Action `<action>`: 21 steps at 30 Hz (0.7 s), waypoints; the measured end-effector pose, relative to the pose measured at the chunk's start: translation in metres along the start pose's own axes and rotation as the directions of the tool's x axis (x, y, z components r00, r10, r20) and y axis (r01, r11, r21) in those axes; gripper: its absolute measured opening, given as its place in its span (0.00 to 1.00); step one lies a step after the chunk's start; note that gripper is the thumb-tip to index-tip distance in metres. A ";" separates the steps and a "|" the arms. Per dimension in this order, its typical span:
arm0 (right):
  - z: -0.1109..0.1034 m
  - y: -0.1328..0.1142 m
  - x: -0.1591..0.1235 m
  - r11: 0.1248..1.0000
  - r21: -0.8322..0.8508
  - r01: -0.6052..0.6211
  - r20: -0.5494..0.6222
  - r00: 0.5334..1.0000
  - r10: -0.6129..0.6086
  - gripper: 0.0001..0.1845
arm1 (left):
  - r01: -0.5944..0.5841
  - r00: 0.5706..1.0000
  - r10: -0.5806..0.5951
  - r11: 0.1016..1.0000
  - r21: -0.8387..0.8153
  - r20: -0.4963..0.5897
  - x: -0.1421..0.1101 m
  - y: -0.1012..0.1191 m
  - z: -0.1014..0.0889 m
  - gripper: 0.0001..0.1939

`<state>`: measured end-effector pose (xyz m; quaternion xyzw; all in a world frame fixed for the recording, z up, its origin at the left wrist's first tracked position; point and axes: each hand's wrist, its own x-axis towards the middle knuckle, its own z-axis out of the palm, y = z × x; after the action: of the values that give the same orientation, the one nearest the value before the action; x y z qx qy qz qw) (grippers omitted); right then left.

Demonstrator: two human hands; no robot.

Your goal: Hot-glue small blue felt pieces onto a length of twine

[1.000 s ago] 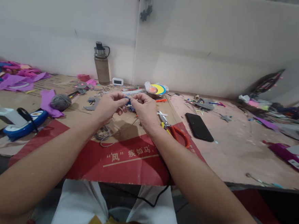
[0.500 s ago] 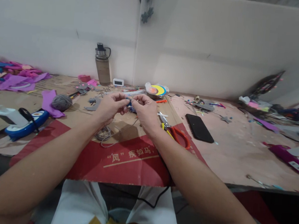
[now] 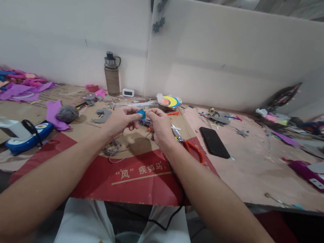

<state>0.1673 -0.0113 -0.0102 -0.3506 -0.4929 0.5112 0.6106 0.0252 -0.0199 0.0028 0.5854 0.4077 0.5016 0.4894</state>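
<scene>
A small blue star-shaped piece (image 3: 141, 113) is held up over the brown board in the middle of the bench. My left hand (image 3: 124, 120) pinches its left side between thumb and forefinger. At its right edge my right hand (image 3: 158, 123) is closed in a pinch, the fingertips meeting the piece. Beneath the hands lies a dark, mottled cluster of small bits, partly covered by my fingers. A coil of grey cord (image 3: 111, 148) rests below my left hand. Red-handled scissors (image 3: 194, 149) lie just right of my right wrist.
A black phone (image 3: 214, 142) lies to the right. On the left are a grey yarn ball (image 3: 67, 113), purple felt (image 3: 55, 116) and a blue power strip (image 3: 29, 138). A bottle (image 3: 112, 75), a small clock (image 3: 128, 93) and a bowl (image 3: 169, 102) stand at the back.
The blue piece has turned so its flat face now shows between my fingers. Both hands stay pinched together. The view has tilted up slightly.
</scene>
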 end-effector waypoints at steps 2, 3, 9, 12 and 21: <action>-0.003 -0.001 0.000 0.991 0.056 -0.121 0.013 0.993 0.120 0.08 | 0.039 0.999 -0.038 0.999 -0.009 0.033 -0.001 0.002 0.000 0.11; -0.004 -0.002 0.000 0.983 0.082 -0.165 0.022 0.986 0.164 0.08 | 0.055 0.997 -0.054 0.998 -0.014 0.052 -0.002 0.002 0.000 0.12; -0.011 -0.002 0.000 0.972 0.126 -0.197 0.031 0.980 0.195 0.12 | 0.094 0.995 -0.098 0.989 -0.111 -0.031 0.001 0.002 -0.006 0.18; -0.011 -0.003 0.000 0.973 0.133 -0.190 0.038 0.982 0.186 0.12 | 0.066 0.989 -0.077 0.994 -0.084 -0.125 0.005 -0.001 -0.015 0.18; -0.008 -0.002 -0.003 0.976 0.122 -0.180 0.029 0.984 0.177 0.11 | 0.011 0.966 -0.011 1.000 -0.002 -0.259 0.018 -0.015 -0.037 0.16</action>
<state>0.1760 -0.0137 -0.0109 -0.3501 -0.4322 0.5967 0.5784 -0.0081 0.0066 -0.0079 0.5123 0.4712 0.5712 0.4350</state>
